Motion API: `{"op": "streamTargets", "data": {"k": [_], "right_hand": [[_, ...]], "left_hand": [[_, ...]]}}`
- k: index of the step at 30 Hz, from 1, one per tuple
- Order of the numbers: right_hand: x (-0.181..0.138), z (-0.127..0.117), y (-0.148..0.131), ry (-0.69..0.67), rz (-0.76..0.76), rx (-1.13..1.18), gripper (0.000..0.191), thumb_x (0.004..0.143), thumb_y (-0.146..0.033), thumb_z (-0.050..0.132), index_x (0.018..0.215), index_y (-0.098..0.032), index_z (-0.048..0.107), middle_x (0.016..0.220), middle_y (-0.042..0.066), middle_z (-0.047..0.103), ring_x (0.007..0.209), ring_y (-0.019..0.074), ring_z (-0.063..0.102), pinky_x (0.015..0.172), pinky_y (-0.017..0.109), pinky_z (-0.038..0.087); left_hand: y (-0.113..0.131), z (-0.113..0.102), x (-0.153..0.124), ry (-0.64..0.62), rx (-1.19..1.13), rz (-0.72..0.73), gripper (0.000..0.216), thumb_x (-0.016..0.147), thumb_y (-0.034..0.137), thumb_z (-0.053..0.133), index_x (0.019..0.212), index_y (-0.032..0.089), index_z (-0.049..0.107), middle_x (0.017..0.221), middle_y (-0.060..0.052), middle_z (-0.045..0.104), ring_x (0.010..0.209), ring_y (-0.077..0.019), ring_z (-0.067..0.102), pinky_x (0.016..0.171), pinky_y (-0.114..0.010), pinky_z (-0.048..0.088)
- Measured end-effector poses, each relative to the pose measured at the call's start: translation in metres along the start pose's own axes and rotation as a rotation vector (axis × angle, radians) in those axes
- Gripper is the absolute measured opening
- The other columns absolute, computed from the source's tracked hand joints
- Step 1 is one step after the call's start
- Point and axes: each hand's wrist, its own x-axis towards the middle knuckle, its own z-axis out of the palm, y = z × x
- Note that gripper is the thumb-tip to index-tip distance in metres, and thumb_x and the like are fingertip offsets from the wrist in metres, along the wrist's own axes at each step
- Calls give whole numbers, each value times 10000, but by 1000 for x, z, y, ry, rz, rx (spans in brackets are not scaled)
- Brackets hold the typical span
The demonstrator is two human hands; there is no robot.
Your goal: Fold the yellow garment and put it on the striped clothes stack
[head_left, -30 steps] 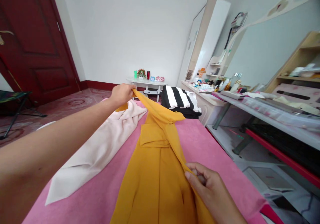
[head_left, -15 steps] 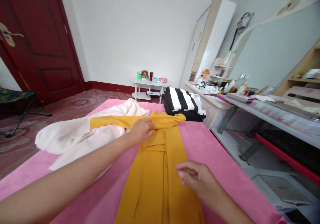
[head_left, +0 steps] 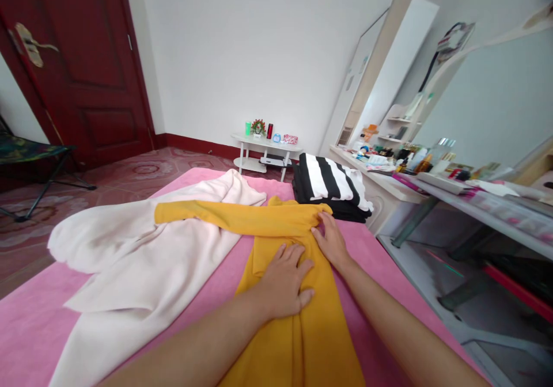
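A mustard-yellow long-sleeved dress [head_left: 276,329] lies lengthwise before me, one sleeve stretched out to the left across its top. My left hand [head_left: 287,280] rests flat on the dress's middle, fingers spread. At the upper right edge, by the shoulder, my right hand [head_left: 332,240] has its thumb and fingers closed on the yellow cloth. Under the sleeve's end, to the left, a pale pink garment [head_left: 142,272] lies loosely spread and wrinkled.
A pink cover [head_left: 26,329] lies beneath the clothes. Folded black-and-white striped clothes [head_left: 330,179] are stacked beyond the dress. At right stands a dressing table [head_left: 406,188] crowded with bottles. A small white table [head_left: 268,142] is by the wall; a folding stool [head_left: 34,154] is at left.
My left hand has moved from the sleeve down onto the dress's middle and flattened. My right hand has gone up to the shoulder edge and grips it. The view has shifted slightly.
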Motion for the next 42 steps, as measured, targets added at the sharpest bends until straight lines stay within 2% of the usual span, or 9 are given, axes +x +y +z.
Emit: {"op": "streamTargets", "data": {"k": [4,8,16,22,27,31,37,39,42], "right_hand": [[34,24,-12,-212,-57,-105,491,891,-379,411,1308,-136,497,1361,117,497,1261,240,428,1082,388,305],[46,40,-18,-465,49,-179,552,924,-485,337,1383,-195,434,1433,83,436,1299,285,394,1078,487,265],[15,34,-24,-506,220,-53,614,935,-520,313,1469,-219,278,1553,65,172,1430,287,101,1126,559,113],[-57,-13,-34,-481,-18,14,548,957,-416,296,1458,-194,320,1530,46,245,1424,226,160,1169,450,145],[-127,-86,-35,-528,-207,83,507,937,-207,281,1436,-247,362,1500,13,327,1382,162,289,1161,412,228],[-157,-128,-47,-608,-274,119,523,897,-162,370,1392,-319,425,1495,-12,335,1372,182,315,1144,440,264],[-162,-123,-85,-683,-344,205,465,877,-278,529,1334,-359,495,1500,9,317,1383,222,289,1142,474,213],[-159,-119,-94,-702,-323,296,404,882,-328,530,1284,-357,550,1454,22,403,1349,233,356,1135,501,200],[-157,-129,-113,-682,-191,473,359,899,-397,485,1218,-301,619,1295,52,584,1224,240,513,1099,471,289]], "left_hand": [[1,2,0,2,19,2,527,802,438,560,1271,211,483,1439,-131,356,1350,-300,289,1145,-495,152],[0,4,0,4,12,7,524,804,438,562,1264,199,490,1448,-134,346,1345,-304,293,1144,-495,153],[-7,-2,2,32,-165,22,432,815,357,583,1219,207,547,1332,-111,483,1247,-274,417,1107,-473,269],[-19,-19,-26,61,-415,12,345,826,98,462,1124,163,624,1277,-88,548,1176,-187,515,1054,-317,375],[-38,-71,-91,-210,-315,89,503,743,-23,444,1139,216,640,1328,-62,531,1222,-186,502,1057,-328,379],[-32,-114,-130,-384,-224,97,676,715,-36,457,1289,312,544,1425,-7,448,1329,-194,388,1106,-357,314],[-1,-117,-132,-471,-232,243,580,730,89,587,1255,335,573,1441,-18,434,1348,-251,359,1132,-431,240],[9,-114,-127,-443,-259,267,538,756,64,530,1226,316,598,1371,-30,518,1297,-241,434,1125,-430,248],[27,-123,-124,-430,-339,216,478,768,36,468,1140,272,653,1141,-42,677,1092,-216,603,1005,-341,403]]}}
